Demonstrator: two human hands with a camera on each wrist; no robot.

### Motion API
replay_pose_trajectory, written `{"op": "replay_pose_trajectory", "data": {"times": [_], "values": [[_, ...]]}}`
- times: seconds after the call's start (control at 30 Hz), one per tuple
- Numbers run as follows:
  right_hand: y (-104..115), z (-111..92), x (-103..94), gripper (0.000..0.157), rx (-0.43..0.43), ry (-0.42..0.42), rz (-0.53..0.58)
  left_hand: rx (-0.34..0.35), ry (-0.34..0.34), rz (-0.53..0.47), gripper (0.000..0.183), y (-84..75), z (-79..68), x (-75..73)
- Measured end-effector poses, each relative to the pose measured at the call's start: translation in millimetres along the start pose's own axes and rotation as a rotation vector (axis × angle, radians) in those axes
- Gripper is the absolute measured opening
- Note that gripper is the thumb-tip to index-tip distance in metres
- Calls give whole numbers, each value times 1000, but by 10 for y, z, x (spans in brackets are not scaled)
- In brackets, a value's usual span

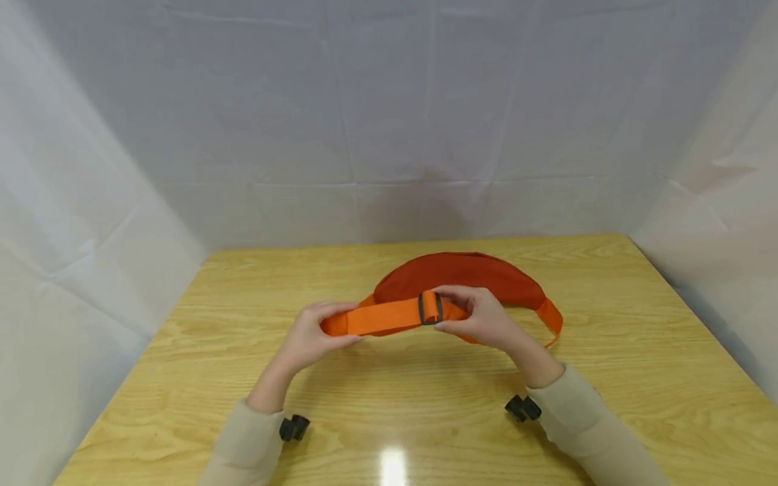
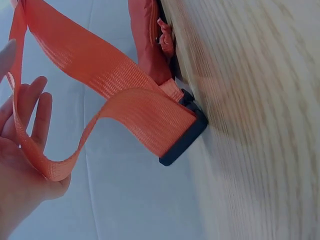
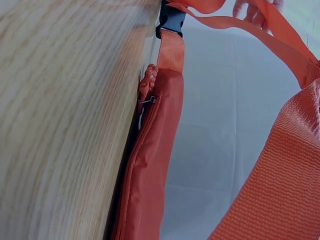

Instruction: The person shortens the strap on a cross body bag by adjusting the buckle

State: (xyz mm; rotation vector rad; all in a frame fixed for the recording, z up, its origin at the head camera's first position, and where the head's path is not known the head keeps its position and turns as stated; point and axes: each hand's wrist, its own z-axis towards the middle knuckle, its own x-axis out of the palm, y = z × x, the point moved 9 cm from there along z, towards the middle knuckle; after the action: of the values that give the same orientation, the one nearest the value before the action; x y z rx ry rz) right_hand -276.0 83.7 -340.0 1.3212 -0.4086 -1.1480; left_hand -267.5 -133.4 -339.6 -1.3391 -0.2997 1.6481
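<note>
A red waist bag [image 1: 458, 273] lies on the table behind both hands. Its orange strap [image 1: 385, 317] is lifted in front of it, stretched between them. My left hand [image 1: 310, 337] holds the strap's left bend between thumb and fingers; in the left wrist view the webbing loops past the palm. At the other end, my right hand [image 1: 483, 317] pinches the strap right beside a black slide adjuster [image 1: 421, 309]. A black side-release buckle [image 2: 185, 137] joins the strap to the bag near the tabletop. The right wrist view shows the bag's zipper side with a braided pull [image 3: 148, 80].
The wooden table [image 1: 243, 290] has pale sheeting [image 1: 389, 135] behind it and on both sides. A strap end [image 1: 550, 317] trails from the bag's right side onto the table. Small black devices [image 1: 294, 427] sit at both sleeve cuffs.
</note>
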Motion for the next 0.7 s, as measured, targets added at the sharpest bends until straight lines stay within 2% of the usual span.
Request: {"op": "replay_pose_trajectory", "data": {"times": [0.27,0.5,0.63,0.7], "values": [[23,6,-22,48,2,0,0,-34,6,-2,44,32,-43,-73],[-19,-7,-7,49,26,15,23,-60,38,17,40,-248,-71,-163],[-14,-7,-3,49,18,22,14,-61,51,23,40,-252,-67,-166],[-6,-9,-2,48,14,29,7,-61,52,18,41,-165,-61,-156]]}}
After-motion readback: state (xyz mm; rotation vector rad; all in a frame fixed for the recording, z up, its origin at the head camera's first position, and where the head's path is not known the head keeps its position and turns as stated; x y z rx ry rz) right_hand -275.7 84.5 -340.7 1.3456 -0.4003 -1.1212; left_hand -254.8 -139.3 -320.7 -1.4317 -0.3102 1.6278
